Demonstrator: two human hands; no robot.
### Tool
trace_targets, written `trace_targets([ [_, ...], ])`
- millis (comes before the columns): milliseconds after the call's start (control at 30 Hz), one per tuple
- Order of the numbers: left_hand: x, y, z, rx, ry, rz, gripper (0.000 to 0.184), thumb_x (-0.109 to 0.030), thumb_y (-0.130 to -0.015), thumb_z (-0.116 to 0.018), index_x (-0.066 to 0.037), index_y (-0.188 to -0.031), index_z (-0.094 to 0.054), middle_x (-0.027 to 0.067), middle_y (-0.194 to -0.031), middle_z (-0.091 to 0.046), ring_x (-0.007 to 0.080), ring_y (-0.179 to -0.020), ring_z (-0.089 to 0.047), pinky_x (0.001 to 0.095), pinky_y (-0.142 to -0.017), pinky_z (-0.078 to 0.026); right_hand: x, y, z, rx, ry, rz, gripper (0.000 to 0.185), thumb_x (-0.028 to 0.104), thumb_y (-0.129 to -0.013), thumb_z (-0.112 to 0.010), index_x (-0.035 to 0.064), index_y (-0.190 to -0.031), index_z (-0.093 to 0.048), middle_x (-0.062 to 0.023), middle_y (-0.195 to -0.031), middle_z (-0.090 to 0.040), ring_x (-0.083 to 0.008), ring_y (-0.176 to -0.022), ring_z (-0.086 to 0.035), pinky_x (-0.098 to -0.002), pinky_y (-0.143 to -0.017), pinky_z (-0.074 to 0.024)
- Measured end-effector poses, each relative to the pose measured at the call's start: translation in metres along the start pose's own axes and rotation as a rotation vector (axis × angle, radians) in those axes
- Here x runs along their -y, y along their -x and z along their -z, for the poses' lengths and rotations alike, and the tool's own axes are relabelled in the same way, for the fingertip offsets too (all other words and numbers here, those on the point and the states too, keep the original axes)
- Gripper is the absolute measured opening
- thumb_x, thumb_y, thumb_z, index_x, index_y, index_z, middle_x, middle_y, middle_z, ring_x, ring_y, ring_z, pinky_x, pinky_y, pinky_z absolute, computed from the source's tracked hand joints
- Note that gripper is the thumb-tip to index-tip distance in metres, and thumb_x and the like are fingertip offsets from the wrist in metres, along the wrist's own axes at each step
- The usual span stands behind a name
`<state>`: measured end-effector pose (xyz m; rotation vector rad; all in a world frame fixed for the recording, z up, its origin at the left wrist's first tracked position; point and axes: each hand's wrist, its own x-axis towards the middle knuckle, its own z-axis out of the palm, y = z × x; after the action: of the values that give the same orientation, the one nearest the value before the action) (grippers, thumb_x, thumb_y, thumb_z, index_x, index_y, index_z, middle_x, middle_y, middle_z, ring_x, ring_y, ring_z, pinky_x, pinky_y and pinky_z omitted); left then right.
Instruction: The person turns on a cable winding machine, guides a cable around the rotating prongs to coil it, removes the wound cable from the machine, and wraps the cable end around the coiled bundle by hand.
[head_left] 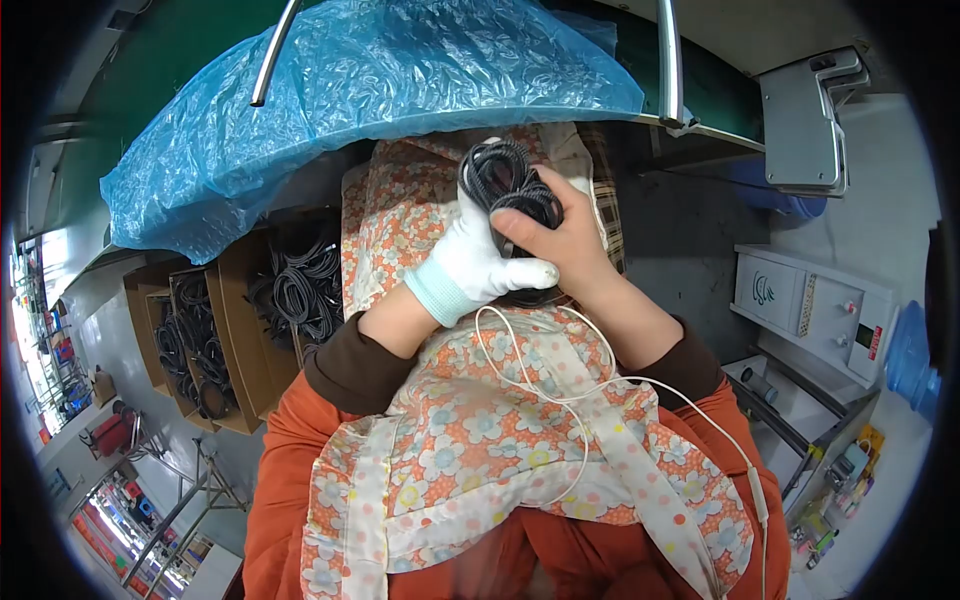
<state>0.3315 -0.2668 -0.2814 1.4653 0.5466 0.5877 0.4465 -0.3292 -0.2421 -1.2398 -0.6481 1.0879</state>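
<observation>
Floral apron (440, 450) is covering the person's lap, w/ a thin white cord (757, 492) looping across it. Just above, black cable coil (490, 175) is sitting btwn both hands. Gloved L hand (475, 255) is gripping it from the side, thumb reaching across the lower part; its other fingers are mostly hiding, so can't tell how tight. Bare R hand (575, 235) is pressing its thumb over the middle, fingers curling round the far side. Blue plastic sheet (400, 75) is hanging beyond; more coils (305, 290) are lying by a cardboard box (230, 330), L side. Main risk, prob.: loops slipping & springing open if the R thumb is easing off, or lower ones snagging the white cord.
</observation>
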Motion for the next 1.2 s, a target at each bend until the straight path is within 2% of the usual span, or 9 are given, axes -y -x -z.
trace_targets([
  [100, -0.001, 0.001, -0.001, -0.022, -0.044, 0.007, 0.117, -0.042, -0.053, -0.083, -0.005, -0.138, -0.013, 0.0223, -0.124, -0.045, 0.0357, -0.104, -0.054, 0.0375, -0.09, -0.044, 0.001, 0.002, 0.004, 0.067, 0.126, -0.058, 0.027, 0.014, -0.079, -0.065, 0.0002, -0.1, -0.058, -0.0077, -0.082, -0.064, -0.0121, -0.071, -0.056, -0.0208, -0.068, -0.0446],
  [233, -0.015, -0.01, 0.006, -0.264, -0.227, -0.273, 0.096, -0.035, -0.062, -0.08, -0.005, -0.135, -0.026, 0.0189, -0.119, -0.05, 0.0301, -0.102, -0.055, 0.0351, -0.091, -0.043, -0.006, -0.001, 0.005, 0.053, -0.021, -0.231, 0.026, 0.014, -0.076, -0.069, -0.0006, -0.096, -0.06, -0.0078, -0.082, -0.064, -0.0111, -0.07, -0.057, -0.0223, -0.066, -0.0462],
  [267, -0.017, -0.012, 0.008, -0.266, -0.226, -0.269, 0.096, -0.035, -0.062, -0.08, -0.005, -0.135, -0.026, 0.0189, -0.119, -0.05, 0.0301, -0.102, -0.055, 0.0351, -0.091, -0.043, -0.008, 0.0, 0.005, 0.054, -0.02, -0.235, 0.026, 0.014, -0.076, -0.069, -0.0006, -0.096, -0.06, -0.0078, -0.082, -0.064, -0.0111, -0.07, -0.057, -0.0223, -0.066, -0.0462],
  [433, -0.024, -0.021, 0.015, -0.091, -0.028, -0.221, 0.059, -0.012, -0.075, -0.067, -0.004, -0.127, -0.04, 0.0161, -0.119, -0.052, 0.0265, -0.105, -0.053, 0.0356, -0.092, -0.042, -0.011, -0.002, 0.002, 0.067, 0.08, -0.163, 0.021, 0.015, -0.079, -0.065, 0.0009, -0.093, -0.059, -0.0063, -0.071, -0.061, -0.0096, -0.06, -0.053, -0.0206, -0.056, -0.0434],
  [567, -0.008, -0.016, 0.011, -0.115, 0.235, -0.028, 0.038, -0.011, -0.079, -0.064, -0.003, -0.114, -0.052, 0.012, -0.108, -0.059, 0.0207, -0.097, -0.057, 0.0314, -0.088, -0.045, -0.021, -0.005, 0.009, 0.14, -0.224, -0.42, 0.015, 0.017, -0.083, -0.057, 0.0029, -0.089, -0.057, -0.0043, -0.062, -0.055, -0.0076, -0.049, -0.046, -0.0191, -0.045, -0.0357],
  [733, -0.008, -0.027, 0.018, -0.081, 0.587, 0.155, 0.036, -0.008, -0.085, -0.052, -0.002, -0.119, -0.046, 0.0166, -0.111, -0.056, 0.0266, -0.1, -0.056, 0.0354, -0.089, -0.044, -0.016, -0.008, 0.011, 0.16, -0.377, -0.464, 0.015, 0.018, -0.085, -0.05, 0.0037, -0.087, -0.054, -0.0034, -0.059, -0.053, -0.0066, -0.044, -0.041, -0.0188, -0.04, -0.0288],
  [900, -0.022, -0.024, 0.01, -0.134, 0.731, 0.202, 0.032, -0.009, -0.088, -0.048, -0.001, -0.12, -0.044, 0.0149, -0.106, -0.058, 0.024, -0.091, -0.058, 0.0334, -0.083, -0.047, -0.015, -0.008, 0.018, 0.199, -0.304, -0.449, 0.015, 0.016, -0.086, -0.049, 0.0025, -0.087, -0.054, -0.0043, -0.06, -0.053, -0.0074, -0.045, -0.043, -0.0179, -0.041, -0.0308],
  [1067, -0.006, -0.007, 0.015, -0.079, 0.3, 0.126, 0.029, -0.011, -0.09, -0.049, 0.001, -0.116, -0.045, 0.0141, -0.101, -0.059, 0.0181, -0.087, -0.058, 0.0286, -0.078, -0.049, -0.013, -0.01, 0.02, 0.149, -0.307, -0.407, 0.015, 0.014, -0.086, -0.047, 0.0009, -0.088, -0.054, -0.0055, -0.061, -0.054, -0.0089, -0.046, -0.044, -0.018, -0.042, -0.0319],
  [1200, -0.013, -0.004, 0.01, -0.105, 0.295, 0.195, 0.028, -0.012, -0.09, -0.048, 0.0, -0.115, -0.045, 0.013, -0.094, -0.06, 0.0163, -0.078, -0.058, 0.026, -0.07, -0.05, -0.01, -0.009, 0.02, 0.15, -0.365, -0.372, 0.014, 0.012, -0.086, -0.047, 0.0002, -0.089, -0.054, -0.007, -0.062, -0.056, -0.0101, -0.046, -0.045, -0.0179, -0.043, -0.0333],
])
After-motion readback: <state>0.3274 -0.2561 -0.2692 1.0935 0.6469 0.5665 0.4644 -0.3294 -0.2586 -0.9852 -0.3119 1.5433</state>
